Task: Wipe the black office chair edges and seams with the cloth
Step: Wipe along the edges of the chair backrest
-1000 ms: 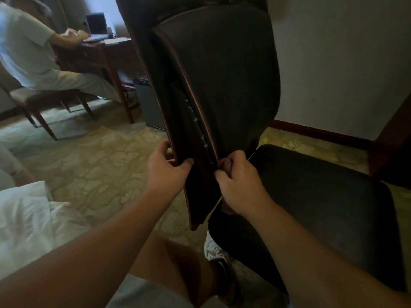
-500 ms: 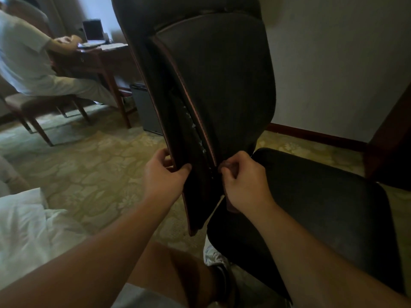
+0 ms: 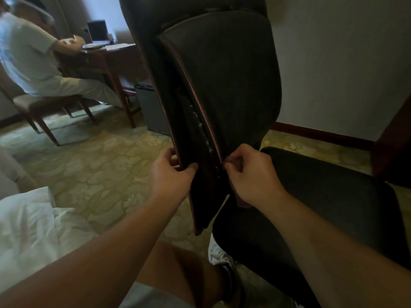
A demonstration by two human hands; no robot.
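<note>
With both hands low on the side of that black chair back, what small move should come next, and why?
Probably slide the right hand, which pinches a dark cloth against the reddish piped seam, upward along it. The left hand grips the chair back's edge and seems to steady it, and most of the seam lies above the hands.

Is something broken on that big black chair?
Maybe. Along the chair back's left side, the padded front panel with reddish piping gapes away from the rear shell, showing a row of pale bits inside. The left hand grips the shell edge; the right hand pinches at the piping. Whether it's damage is unclear.
</note>
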